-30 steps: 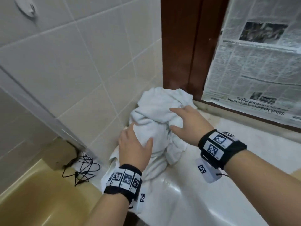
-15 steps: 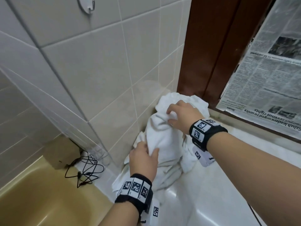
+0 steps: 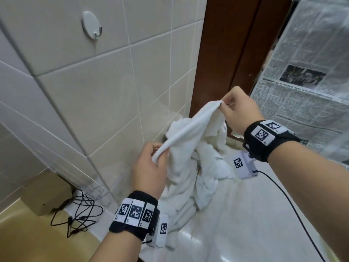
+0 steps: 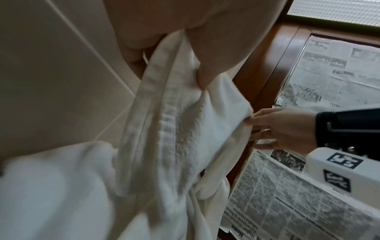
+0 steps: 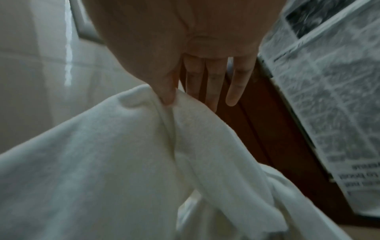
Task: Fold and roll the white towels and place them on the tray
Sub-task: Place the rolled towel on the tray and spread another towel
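A white towel [image 3: 190, 148] hangs lifted between both hands above a heap of white towels [image 3: 209, 178] in the corner of a white counter [image 3: 255, 224]. My left hand [image 3: 151, 163] grips the towel's hem at its lower left end. My right hand [image 3: 236, 108] pinches the hem's upper end with thumb and forefinger, its other fingers [image 5: 236, 84] straight. The hem stretches taut between them. In the left wrist view the towel [image 4: 174, 129] drapes down from my left hand [image 4: 164, 42]. In the right wrist view the towel [image 5: 123, 162] hangs from my right hand [image 5: 170, 95]. No tray is in view.
A tiled wall [image 3: 94, 82] with a hook [image 3: 91, 25] stands at the left. A brown wooden frame [image 3: 232, 44] and taped newspaper [image 3: 306, 82] are behind. A yellow tub [image 3: 28, 239], a box [image 3: 47, 193] and tangled black cables [image 3: 79, 214] lie at the lower left.
Both hands went from pressing on the heap to taking hold of one towel's edge, then lifted it and pulled it apart, the right hand rising higher.
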Available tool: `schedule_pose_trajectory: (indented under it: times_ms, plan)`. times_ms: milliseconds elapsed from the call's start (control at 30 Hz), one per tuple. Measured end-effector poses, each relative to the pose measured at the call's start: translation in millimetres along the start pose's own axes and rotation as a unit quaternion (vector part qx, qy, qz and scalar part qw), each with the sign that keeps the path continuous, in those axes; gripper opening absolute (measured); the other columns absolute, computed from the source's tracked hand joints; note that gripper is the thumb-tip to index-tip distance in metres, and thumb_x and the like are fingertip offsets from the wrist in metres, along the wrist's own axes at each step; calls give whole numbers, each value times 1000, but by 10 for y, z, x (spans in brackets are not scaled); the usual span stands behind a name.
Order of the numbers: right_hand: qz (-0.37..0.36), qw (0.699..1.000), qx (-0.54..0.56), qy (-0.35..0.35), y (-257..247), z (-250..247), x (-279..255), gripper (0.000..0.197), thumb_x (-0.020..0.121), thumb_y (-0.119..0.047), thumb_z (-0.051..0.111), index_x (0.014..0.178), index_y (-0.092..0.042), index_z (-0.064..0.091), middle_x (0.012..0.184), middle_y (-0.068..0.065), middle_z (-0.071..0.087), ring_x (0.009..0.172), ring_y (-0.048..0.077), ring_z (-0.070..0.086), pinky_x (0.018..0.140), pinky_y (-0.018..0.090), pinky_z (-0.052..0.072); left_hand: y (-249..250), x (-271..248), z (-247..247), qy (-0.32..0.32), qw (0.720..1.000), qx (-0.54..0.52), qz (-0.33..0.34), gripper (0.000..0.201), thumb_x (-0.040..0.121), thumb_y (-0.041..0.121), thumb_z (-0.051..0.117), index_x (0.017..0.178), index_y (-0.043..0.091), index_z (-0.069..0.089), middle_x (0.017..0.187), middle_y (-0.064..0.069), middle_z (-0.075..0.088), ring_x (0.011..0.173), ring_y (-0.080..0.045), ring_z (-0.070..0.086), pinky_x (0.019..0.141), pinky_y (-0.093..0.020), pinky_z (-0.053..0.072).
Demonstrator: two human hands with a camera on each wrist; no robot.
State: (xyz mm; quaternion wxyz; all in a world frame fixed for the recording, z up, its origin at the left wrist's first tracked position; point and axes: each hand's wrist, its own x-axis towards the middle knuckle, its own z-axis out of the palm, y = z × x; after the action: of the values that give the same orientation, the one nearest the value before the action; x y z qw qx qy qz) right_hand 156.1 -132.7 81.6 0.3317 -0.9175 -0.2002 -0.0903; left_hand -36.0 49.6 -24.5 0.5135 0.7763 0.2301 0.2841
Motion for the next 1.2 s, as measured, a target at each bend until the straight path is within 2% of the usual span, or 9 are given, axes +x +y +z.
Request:
schedule_pose_trajectory:
  times_ms: [100,167,333,500,633,733,900,1067,1200]
  plan:
    - [-7,999,-2,45,-41,-480,-7,6,101,-30,60,99,-26,56,93,-18,61,88,-4,58,68,18,42,78,49,103,-41,999,-8,32,10,94,38,72,87,35,65,71,10,61,62,-8,54,57,-26,45]
    - [-10,997,-4,77,-51,-776,-48,7,101,-28,61,98,-27,55,93,-18,61,87,-3,58,68,17,40,157,61,221,-65,996,-19,50,10,93,36,73,86,31,68,71,7,62,63,-10,54,58,-26,45]
    - [1,989,-18,150,-23,-1391,-204,9,99,-27,63,102,-25,56,94,-11,64,86,8,64,72,26,50,402,49,576,-103,990,-55,76,15,94,34,73,83,24,69,73,5,66,69,-14,60,62,-26,48]
    - [-2,976,-14,216,62,-1840,-426,8,96,-26,65,98,-28,57,88,-12,66,81,10,67,77,41,60,658,5,900,-134,982,-123,46,18,97,34,69,82,24,67,74,12,68,69,-2,61,63,-13,43]
    - [3,966,15,260,160,-2154,-657,8,90,-32,65,91,-34,58,85,-8,70,76,19,71,75,49,60,819,-21,1039,-146,971,-183,41,29,101,40,62,88,14,61,77,-1,63,74,-8,58,74,-35,52]
    - [15,960,53,273,257,-2357,-874,11,92,-31,67,87,-32,58,84,-1,70,70,23,72,68,50,62,1114,-71,997,-131,965,-224,46,22,102,43,59,95,22,64,90,-2,70,89,-16,67,86,-47,59]
    - [39,966,123,222,435,-2465,-1316,12,94,-23,70,88,-23,60,82,8,71,67,29,72,62,54,62,1969,-297,581,-101,955,-219,175,17,102,37,61,96,22,63,80,11,68,74,-9,63,67,-26,53]
    - [54,975,171,131,523,-2143,-1848,14,94,-24,72,87,-22,61,75,2,71,64,27,69,60,53,62,2809,-648,94,-119,923,-159,329,19,100,33,67,96,14,67,85,-11,68,75,-33,65,66,-50,56]
    - [68,965,245,59,384,-1720,-2258,18,95,-25,73,87,-16,59,76,10,70,58,23,66,59,54,61,3256,-839,-199,-133,902,-109,397,23,100,31,66,97,8,63,85,-15,68,75,-37,64,64,-53,56]
